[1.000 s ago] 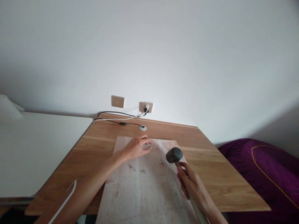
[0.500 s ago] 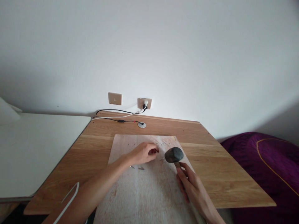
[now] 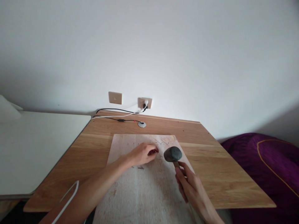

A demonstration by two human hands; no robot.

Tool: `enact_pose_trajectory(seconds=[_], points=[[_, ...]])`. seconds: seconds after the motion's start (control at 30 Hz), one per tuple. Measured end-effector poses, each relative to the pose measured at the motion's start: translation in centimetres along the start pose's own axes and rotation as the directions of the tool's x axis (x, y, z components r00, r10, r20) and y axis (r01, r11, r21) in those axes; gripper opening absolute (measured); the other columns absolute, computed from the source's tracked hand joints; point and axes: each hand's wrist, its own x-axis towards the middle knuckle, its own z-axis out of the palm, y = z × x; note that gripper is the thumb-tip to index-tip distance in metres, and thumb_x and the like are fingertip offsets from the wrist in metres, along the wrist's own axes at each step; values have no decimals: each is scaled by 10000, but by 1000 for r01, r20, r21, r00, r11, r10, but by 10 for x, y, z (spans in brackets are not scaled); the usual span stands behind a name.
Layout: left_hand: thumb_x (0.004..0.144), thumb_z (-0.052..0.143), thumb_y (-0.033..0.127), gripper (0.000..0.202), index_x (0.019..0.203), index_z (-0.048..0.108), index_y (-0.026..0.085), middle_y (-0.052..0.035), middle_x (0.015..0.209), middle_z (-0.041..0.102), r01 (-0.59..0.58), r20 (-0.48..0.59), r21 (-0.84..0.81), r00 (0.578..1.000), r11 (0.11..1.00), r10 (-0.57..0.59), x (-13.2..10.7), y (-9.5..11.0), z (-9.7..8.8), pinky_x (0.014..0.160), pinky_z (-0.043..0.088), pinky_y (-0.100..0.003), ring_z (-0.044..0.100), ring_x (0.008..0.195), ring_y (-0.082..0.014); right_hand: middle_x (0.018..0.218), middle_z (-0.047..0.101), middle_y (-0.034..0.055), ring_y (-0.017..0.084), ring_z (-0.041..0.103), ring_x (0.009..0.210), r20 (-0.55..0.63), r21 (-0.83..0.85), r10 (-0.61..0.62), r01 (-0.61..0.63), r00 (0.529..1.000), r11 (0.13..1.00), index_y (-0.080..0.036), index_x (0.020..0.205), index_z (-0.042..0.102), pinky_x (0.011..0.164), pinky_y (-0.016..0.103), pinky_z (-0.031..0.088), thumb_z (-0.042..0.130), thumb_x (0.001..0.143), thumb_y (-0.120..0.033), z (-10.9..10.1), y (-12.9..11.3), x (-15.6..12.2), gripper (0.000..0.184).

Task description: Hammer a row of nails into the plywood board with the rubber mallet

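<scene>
The right hand (image 3: 190,189) has its grip closed around the wooden handle (image 3: 177,164) of a mallet (image 3: 173,154), and the mallet's dark rounded head stands just above the board, close beside the left hand. That closeness suggests both hands are working at the same spot. The left hand (image 3: 142,154) lies curled on a pale wood-grain board (image 3: 130,202), its fingers (image 3: 154,151) drawn together toward the surface. This grip looks closed, but the fingers hide whatever is between them, so I cannot tell whether they hold a nail. A few small nails (image 3: 140,167) lie on the board just below that hand, and further nails (image 3: 162,142) show near the board's far edge, probably set there to stay within easy reach. The board lies flat on a wooden bench (image 3: 210,161), which gives it firm backing. Beyond it, cables (image 3: 116,116) run to a wall socket (image 3: 144,103), with a white tabletop (image 3: 39,149) to the left and purple bedding (image 3: 268,161) to the right.
</scene>
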Motion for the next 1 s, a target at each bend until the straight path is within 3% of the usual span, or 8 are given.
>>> enact_pose_trajectory(seconds=[0.27, 0.43, 0.63, 0.8, 1.0], points=[[957, 580, 164, 146, 865, 693, 160, -16, 737, 671, 7, -50, 31, 999, 999, -5, -1, 1, -2, 626, 418, -233, 574, 635, -127, 565, 539, -70, 102, 430, 335, 27, -35, -27, 28, 999, 999, -199, 1269, 560, 338, 223, 296, 447, 972, -722, 1, -8, 3, 612], [938, 598, 151, 111, 929, 708, 162, -33, 798, 714, 17, -74, 11, 997, 1000, -16, -1, -1, 1, 641, 448, -236, 621, 676, -140, 614, 488, -94, 87, 432, 340, 35, 30, -29, 28, 999, 999, -224, 1324, 500, 318, 200, 288, 426, 1007, -696, 2, -7, 3, 574], [913, 592, 111, 156, 986, 718, 167, -39, 843, 733, 18, -61, 18, 998, 1000, -17, -1, -2, 0, 678, 470, -239, 646, 723, -152, 598, 527, -68, 93, 432, 314, 59, -117, -44, 50, 997, 992, -217, 1196, 568, 314, 229, 293, 408, 974, -708, 12, -19, 4, 563], [932, 594, 126, 141, 993, 715, 162, -55, 883, 735, 9, -79, 44, 997, 999, -6, -2, -2, 1, 700, 481, -253, 654, 751, -161, 602, 480, -94, 96, 462, 339, 6, -37, -24, 24, 1000, 999, -207, 1255, 520, 324, 212, 320, 431, 966, -721, 4, -20, 5, 596], [907, 630, 139, 186, 1038, 746, 203, -69, 967, 693, -132, 47, 180, 991, 975, 125, -3, 4, 0, 821, 520, -305, 658, 919, -210, 589, 493, -96, 102, 446, 312, -52, -15, 22, -23, 998, 1000, -209, 1222, 544, 295, 217, 309, 486, 890, -779, -8, -13, 12, 663]])
